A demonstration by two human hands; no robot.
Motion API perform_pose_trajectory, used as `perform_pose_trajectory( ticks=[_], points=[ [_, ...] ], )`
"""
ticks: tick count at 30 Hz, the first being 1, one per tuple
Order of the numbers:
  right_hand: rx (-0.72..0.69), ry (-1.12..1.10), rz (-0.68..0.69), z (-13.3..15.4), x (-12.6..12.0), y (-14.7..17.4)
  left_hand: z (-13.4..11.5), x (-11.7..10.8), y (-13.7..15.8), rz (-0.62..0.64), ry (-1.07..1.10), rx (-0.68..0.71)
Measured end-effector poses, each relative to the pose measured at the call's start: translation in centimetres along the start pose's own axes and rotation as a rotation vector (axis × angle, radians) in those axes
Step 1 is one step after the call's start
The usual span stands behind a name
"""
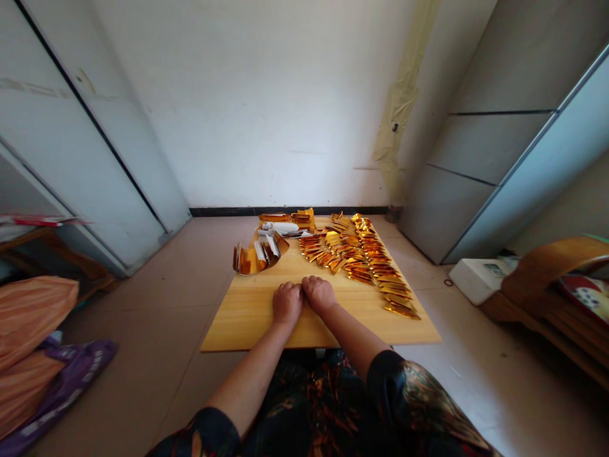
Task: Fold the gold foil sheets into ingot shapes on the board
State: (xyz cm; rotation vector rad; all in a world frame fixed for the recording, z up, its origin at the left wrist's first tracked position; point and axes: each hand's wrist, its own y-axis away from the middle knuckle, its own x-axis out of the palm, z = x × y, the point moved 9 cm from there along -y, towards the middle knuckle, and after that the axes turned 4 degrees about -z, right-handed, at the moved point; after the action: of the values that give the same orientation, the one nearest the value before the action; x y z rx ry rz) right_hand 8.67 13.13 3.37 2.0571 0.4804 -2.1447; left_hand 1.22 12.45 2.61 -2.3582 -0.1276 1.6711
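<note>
My left hand [287, 303] and my right hand [318, 294] rest close together over the middle of a light wooden table [238, 327]. Both are closed, with curled fingers and the thumb sides facing each other. Whatever lies between the fingers, if anything, is hidden. To the right and beyond my hands, many folded pieces of gold foil paper [392, 279] lie in overlapping rows. A curled stack of gold foil sheets [250, 260] with white backs sits ahead and to the left. Behind it is another pile of gold and white sheets [280, 226].
A white wall [266, 114] stands behind the table. A grey refrigerator [480, 127] is at the right, near a white box [478, 279] and wooden furniture [537, 292]. On the left are a pale cabinet [95, 127], orange cloth [33, 324] and a purple bag [80, 368].
</note>
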Motion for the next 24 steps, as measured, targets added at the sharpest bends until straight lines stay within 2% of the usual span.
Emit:
perform_pose_trajectory(
  ticks=[5,9,12,14,17,20,22,24],
  points=[
    [0.07,-0.052,-0.012,-0.6,0.1,0.1,0.6,0.5,-0.8,-0.022,0.203,-0.111],
    [0.222,-0.315,-0.095,-2.3,-0.4,0.3,2.0,0.9,-0.8,-0.119,0.626,-0.307],
    [0.3,-0.505,-0.165,-3.2,-0.3,0.5,2.1,1.1,-0.7,-0.135,0.834,-0.306],
    [0.347,-0.618,-0.205,-3.8,0.2,0.5,1.6,1.4,-0.6,-0.1,0.893,-0.262],
    [0.414,-0.785,-0.272,-4.6,1.1,0.6,0.8,1.7,-0.4,-0.048,0.823,-0.197],
    [0.494,-0.923,-0.324,-5.6,1.8,0.6,0.4,1.1,-0.2,-0.073,0.617,-0.159],
    [0.516,-0.925,-0.343,-6.0,1.7,0.9,-0.2,0.5,-0.2,-0.093,0.481,-0.086],
    [0.484,-0.811,-0.318,-6.1,1.3,1.2,-1.1,0.0,0.0,-0.1,0.361,0.037]
  ],
)
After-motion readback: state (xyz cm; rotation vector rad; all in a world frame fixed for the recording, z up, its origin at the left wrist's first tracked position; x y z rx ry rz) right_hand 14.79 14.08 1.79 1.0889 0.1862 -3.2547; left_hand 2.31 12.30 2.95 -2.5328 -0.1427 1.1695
